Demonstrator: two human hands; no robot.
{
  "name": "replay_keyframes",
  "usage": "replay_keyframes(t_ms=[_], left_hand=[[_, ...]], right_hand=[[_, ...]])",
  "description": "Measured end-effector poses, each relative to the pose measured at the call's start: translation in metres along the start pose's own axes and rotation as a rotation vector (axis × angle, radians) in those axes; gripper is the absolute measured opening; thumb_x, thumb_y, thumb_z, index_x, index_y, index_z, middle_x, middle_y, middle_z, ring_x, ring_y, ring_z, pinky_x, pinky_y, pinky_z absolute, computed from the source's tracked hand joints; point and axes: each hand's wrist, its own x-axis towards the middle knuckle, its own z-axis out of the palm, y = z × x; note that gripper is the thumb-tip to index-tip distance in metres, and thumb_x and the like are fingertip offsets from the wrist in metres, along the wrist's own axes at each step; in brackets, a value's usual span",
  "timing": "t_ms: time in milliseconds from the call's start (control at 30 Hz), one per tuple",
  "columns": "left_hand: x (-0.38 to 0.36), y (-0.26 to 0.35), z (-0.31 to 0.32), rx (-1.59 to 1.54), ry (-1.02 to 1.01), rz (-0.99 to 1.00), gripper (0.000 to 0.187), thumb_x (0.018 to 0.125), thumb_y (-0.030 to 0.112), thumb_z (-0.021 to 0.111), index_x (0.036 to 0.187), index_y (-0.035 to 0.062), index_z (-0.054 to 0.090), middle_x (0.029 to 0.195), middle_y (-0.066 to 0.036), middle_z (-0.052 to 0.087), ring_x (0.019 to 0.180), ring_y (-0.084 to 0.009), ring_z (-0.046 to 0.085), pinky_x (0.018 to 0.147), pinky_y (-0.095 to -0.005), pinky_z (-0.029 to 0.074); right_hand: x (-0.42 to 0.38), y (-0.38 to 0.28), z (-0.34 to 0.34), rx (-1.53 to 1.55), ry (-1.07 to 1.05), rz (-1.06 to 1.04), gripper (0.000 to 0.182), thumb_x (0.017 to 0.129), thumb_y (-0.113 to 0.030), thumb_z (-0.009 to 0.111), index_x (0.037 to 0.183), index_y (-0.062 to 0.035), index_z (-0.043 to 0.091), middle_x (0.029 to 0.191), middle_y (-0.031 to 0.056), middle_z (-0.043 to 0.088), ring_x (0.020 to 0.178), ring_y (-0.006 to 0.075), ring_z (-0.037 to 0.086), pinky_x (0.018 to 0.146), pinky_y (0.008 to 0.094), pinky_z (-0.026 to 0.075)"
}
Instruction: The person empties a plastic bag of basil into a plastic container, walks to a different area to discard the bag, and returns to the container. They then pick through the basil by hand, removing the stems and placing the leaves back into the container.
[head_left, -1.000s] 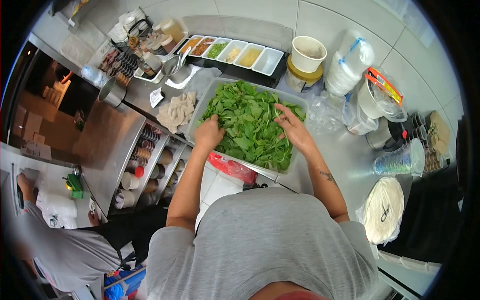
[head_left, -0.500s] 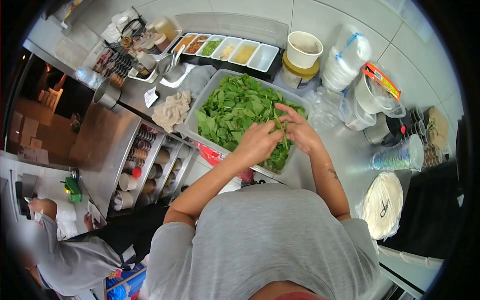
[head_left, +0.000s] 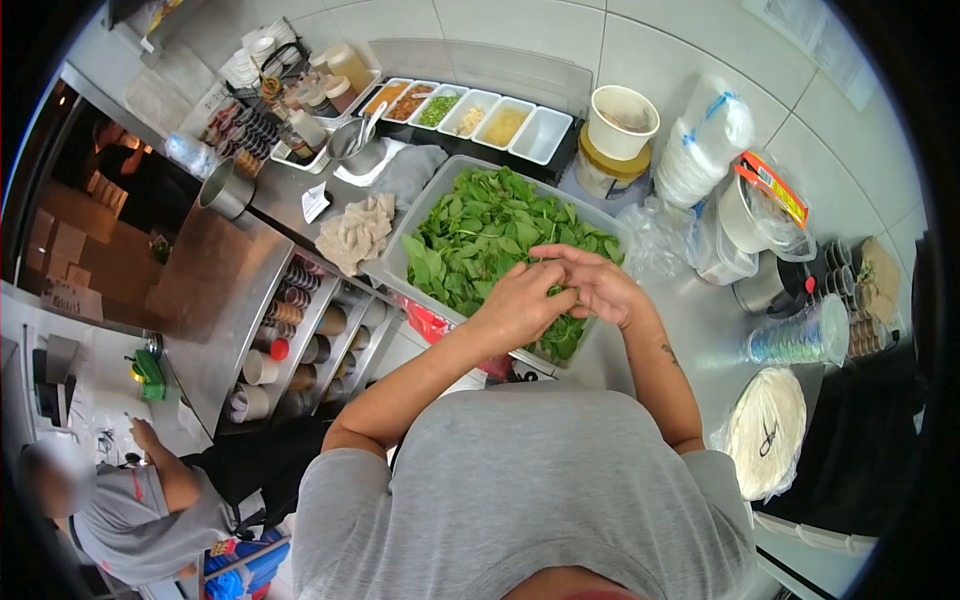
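Note:
A grey plastic tub (head_left: 393,262) full of loose leafy greens (head_left: 480,235) stands on the counter in front of me. Over its near right part, my left hand (head_left: 522,308) and my right hand (head_left: 603,288) meet. The left fingers are curled in a pinch. Its fingertips touch those of the right hand, whose fingers bend inward with the palm partly turned up. A bit of green shows between them, a sprig of the greens mostly hidden by the fingers.
Behind the tub runs a row of topping trays (head_left: 470,114). A beige cloth (head_left: 355,235) and metal pot (head_left: 357,150) sit left; a white tub (head_left: 622,122), stacked cups (head_left: 800,335) and a round bagged item (head_left: 766,425) right. Another person (head_left: 150,500) works at lower left.
My hands have drawn closer together, and the sprig seen between them earlier is now mostly covered. The view has shifted slightly. The other person's arm has moved.

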Motion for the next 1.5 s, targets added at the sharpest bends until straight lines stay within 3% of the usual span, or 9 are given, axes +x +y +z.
replay_keyframes(t_ms=[200,400,500,600,800,1000,1333,1400,1500], left_hand=[[-0.002,-0.005,-0.002,0.067,0.078,-0.018,0.018,0.069,0.005,0.068,0.085,0.01,0.061,0.096,-0.005,0.055,0.084,-0.0237,0.055,0.068,-0.0359,0.039],[-0.004,-0.008,0.003,-0.014,0.122,-0.06,0.018,0.066,0.004,0.067,0.081,0.0074,0.059,0.096,-0.007,0.055,0.083,-0.0259,0.055,0.069,-0.0367,0.041],[-0.002,-0.009,-0.001,-0.013,0.199,-0.144,0.017,0.066,0.003,0.066,0.081,0.0054,0.058,0.094,-0.009,0.055,0.081,-0.0278,0.055,0.068,-0.0374,0.042],[-0.001,-0.01,-0.005,0.026,0.281,-0.189,0.017,0.066,0.003,0.065,0.081,0.004,0.058,0.093,-0.011,0.055,0.079,-0.0296,0.055,0.066,-0.0387,0.043],[0.002,0.0,-0.003,-0.04,0.368,-0.253,0.015,0.068,0.002,0.064,0.081,0.0024,0.058,0.091,-0.013,0.054,0.079,-0.0311,0.056,0.068,-0.0378,0.046],[-0.002,0.003,-0.002,-0.224,0.417,-0.386,0.013,0.07,0.0,0.063,0.081,0.0003,0.058,0.087,-0.012,0.053,0.081,-0.0282,0.057,0.071,-0.0335,0.046],[-0.028,-0.04,-0.022,-0.513,0.496,-0.592,0.007,0.072,0.001,0.06,0.078,-0.0006,0.056,0.083,-0.01,0.052,0.083,-0.0241,0.056,0.077,-0.0312,0.043],[-0.043,-0.069,-0.044,-0.635,0.49,-0.61,0.004,0.078,0.002,0.059,0.08,0.001,0.056,0.09,-0.007,0.058,0.092,-0.0189,0.056,0.084,-0.029,0.042],[-0.075,-0.109,-0.091,-0.9,0.517,-0.692,0.002,0.086,0.003,0.055,0.084,0.0037,0.055,0.099,-0.007,0.063,0.098,-0.0156,0.056,0.09,-0.0284,0.04]], right_hand=[[0.0,-0.005,0.007,0.004,-0.036,-0.019,0.046,0.099,-0.034,0.044,0.135,-0.0065,0.041,0.114,0.0059,0.055,0.077,0.0148,0.06,0.049,0.0276,0.049],[-0.009,-0.008,0.019,-0.195,0.035,0.011,0.056,0.097,-0.047,0.042,0.141,-0.0121,0.036,0.112,0.0072,0.054,0.081,0.0166,0.06,0.055,0.0292,0.051],[-0.017,-0.003,0.022,-0.637,0.278,-0.159,0.054,0.096,-0.041,0.05,0.14,-0.0124,0.039,0.115,0.0088,0.052,0.081,0.0159,0.06,0.06,0.0263,0.05],[-0.024,-0.001,0.016,-0.823,0.301,-0.371,0.045,0.092,-0.024,0.059,0.132,-0.0073,0.047,0.108,0.0079,0.055,0.08,0.013,0.06,0.063,0.0234,0.049],[-0.024,0.005,0.028,-0.616,0.304,-0.446,0.019,0.087,-0.002,0.062,0.106,0.0003,0.061,0.087,0.0029,0.057,0.071,0.0089,0.057,0.064,0.0221,0.046],[-0.013,0.019,0.035,-0.751,0.28,-0.778,0.011,0.086,0.002,0.06,0.097,0.0001,0.063,0.09,0.0073,0.058,0.073,0.0126,0.059,0.061,0.0229,0.048],[-0.009,0.014,0.064,-0.843,0.472,-0.812,0.008,0.087,0.003,0.057,0.093,0.0008,0.061,0.095,0.0109,0.057,0.075,0.0179,0.059,0.065,0.0276,0.05],[-0.008,0.003,0.062,-1.133,0.577,-0.851,0.011,0.084,0.005,0.057,0.094,0.0001,0.061,0.096,0.0115,0.058,0.08,0.0223,0.06,0.071,0.0313,0.049],[-0.006,-0.016,0.076,-1.344,0.812,-0.635,0.033,0.081,0.007,0.055,0.112,-0.0045,0.058,0.107,0.0132,0.055,0.089,0.0288,0.058,0.08,0.0345,0.047]])
